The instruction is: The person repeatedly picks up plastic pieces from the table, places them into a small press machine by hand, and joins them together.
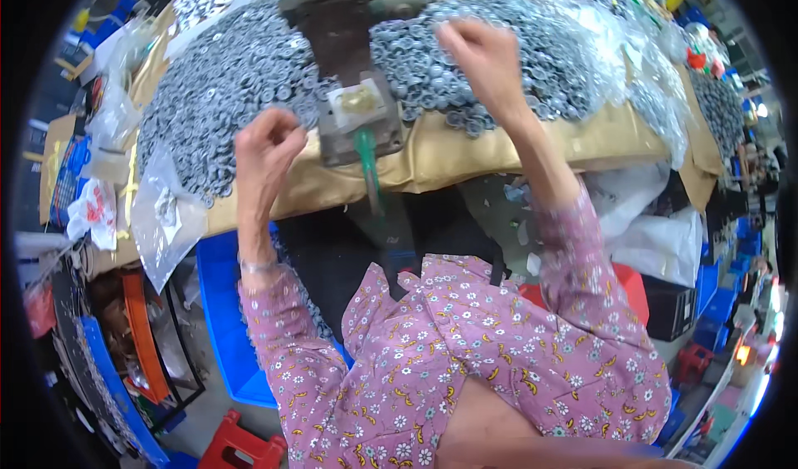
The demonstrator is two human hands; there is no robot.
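Observation:
A dark metal bench press (337,33) stands at the table's middle, with a pale block (356,103) on its base. From the base's front a green-handled rod (366,157) points toward me. Just left of the base, my left hand (268,141) is closed, fingertips bent together beside a heap of small grey round parts (229,74). On the other side, my right hand (486,63) is raised over a second heap of grey round parts (416,66), its fingers curled in. Whatever either hand holds is hidden or too small to make out.
Brown sheeting (582,141) covers the table's front edge. Clear plastic bags (162,220) hang at the left, and more clear plastic (644,62) lies at the right. A blue bin (224,328) stands below the table, near a red stool (237,444).

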